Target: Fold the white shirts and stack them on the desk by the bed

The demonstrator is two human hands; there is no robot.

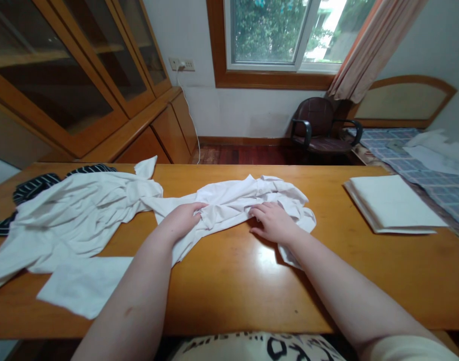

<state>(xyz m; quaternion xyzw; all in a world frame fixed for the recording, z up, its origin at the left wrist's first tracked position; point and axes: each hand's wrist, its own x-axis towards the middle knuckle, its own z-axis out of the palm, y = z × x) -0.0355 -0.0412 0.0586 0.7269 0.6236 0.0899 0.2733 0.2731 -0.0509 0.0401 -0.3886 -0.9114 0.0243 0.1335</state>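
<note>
A crumpled white button-up shirt (229, 193) lies across the middle of the wooden table, with a few small buttons showing near its far side. My left hand (184, 218) is closed on the near left part of this shirt, thumb and fingers pinching a fold. On the shirt's right half rests my right hand (276, 220). Its fingers are slightly bent on the cloth, and the thumb sits apart, low over the near edge. The shirt's left end meets a second pile of white clothing (75, 210), and some cloth behind my left forearm is hidden.
Dark striped cloth (37, 186) shows beneath the left pile. A neatly folded white stack (397, 203) sits at the right of the table (222, 301). Beyond the table are a glass-doored cabinet (139, 108), an armchair (315, 125) and a bed (387, 145).
</note>
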